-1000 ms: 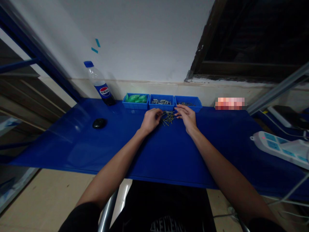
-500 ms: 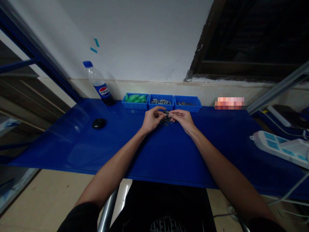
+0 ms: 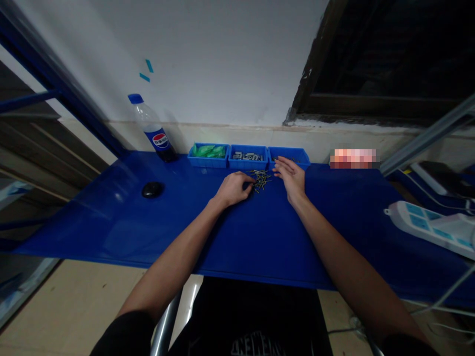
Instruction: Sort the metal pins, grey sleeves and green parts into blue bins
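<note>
A small pile of thin metal screws point(image 3: 261, 178) lies on the blue table point(image 3: 237, 232) just before three blue bins. My left hand point(image 3: 233, 188) rests at the pile's left edge, fingers curled and pinched at the nearest screws. My right hand point(image 3: 292, 176) lies to the right of the pile, fingers stretched out toward the right bin point(image 3: 290, 155), holding nothing I can see. The middle bin point(image 3: 248, 156) holds grey metal parts; the left bin point(image 3: 208, 153) holds green pieces.
A cola bottle with a blue cap point(image 3: 151, 128) stands at the back left by the wall. A black mouse point(image 3: 153, 189) lies left of my arms. A white power strip point(image 3: 434, 227) sits at the right edge, with cables beyond.
Half a second ago both hands met over the pile, pinching something between them. They have parted: the left dropped to the pile's edge, the right swung right toward the right bin.
</note>
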`<control>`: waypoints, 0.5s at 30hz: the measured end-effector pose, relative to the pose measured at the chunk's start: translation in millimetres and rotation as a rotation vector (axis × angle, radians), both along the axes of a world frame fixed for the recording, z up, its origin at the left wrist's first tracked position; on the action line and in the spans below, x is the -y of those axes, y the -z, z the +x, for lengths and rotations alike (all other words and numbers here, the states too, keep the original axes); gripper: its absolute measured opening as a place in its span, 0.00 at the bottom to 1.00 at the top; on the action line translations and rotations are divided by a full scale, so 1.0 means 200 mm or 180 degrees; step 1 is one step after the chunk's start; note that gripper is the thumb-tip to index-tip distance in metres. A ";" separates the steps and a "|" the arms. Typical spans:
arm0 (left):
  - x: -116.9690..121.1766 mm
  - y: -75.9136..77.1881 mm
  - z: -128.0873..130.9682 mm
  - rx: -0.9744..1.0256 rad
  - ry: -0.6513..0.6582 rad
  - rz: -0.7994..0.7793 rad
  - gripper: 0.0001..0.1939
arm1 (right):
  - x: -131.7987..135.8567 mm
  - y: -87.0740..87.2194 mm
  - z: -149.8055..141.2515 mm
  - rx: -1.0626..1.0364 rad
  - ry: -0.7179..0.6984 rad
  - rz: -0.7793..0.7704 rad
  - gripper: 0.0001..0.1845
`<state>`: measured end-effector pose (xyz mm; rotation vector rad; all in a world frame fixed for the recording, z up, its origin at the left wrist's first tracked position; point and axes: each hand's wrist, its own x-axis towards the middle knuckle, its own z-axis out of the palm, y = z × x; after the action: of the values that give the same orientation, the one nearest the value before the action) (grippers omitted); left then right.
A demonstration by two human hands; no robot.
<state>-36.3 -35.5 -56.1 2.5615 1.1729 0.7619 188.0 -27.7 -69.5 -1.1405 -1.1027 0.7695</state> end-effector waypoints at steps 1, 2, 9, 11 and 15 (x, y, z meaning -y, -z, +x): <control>0.00 0.00 0.00 -0.0095 -0.0012 0.0009 0.15 | 0.00 0.00 0.00 0.0017 -0.0023 -0.0030 0.22; 0.01 0.00 0.00 -0.0173 -0.0026 0.0019 0.16 | 0.00 0.00 0.00 0.0015 -0.0036 -0.0045 0.22; 0.00 -0.01 -0.01 -0.0427 -0.0065 0.0114 0.18 | 0.01 -0.01 -0.02 -0.0068 -0.0077 -0.0110 0.18; -0.01 -0.01 -0.02 -0.0415 -0.0067 0.0135 0.18 | 0.01 -0.01 -0.02 -0.0033 -0.0071 -0.0120 0.17; -0.03 0.01 -0.02 -0.0324 -0.0035 0.0115 0.16 | 0.02 -0.02 -0.03 -0.0081 -0.0102 -0.0159 0.15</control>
<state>-40.6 -30.4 -58.7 2.6540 1.2145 0.6681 182.8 -32.4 -66.2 -1.1542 -1.0881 0.8384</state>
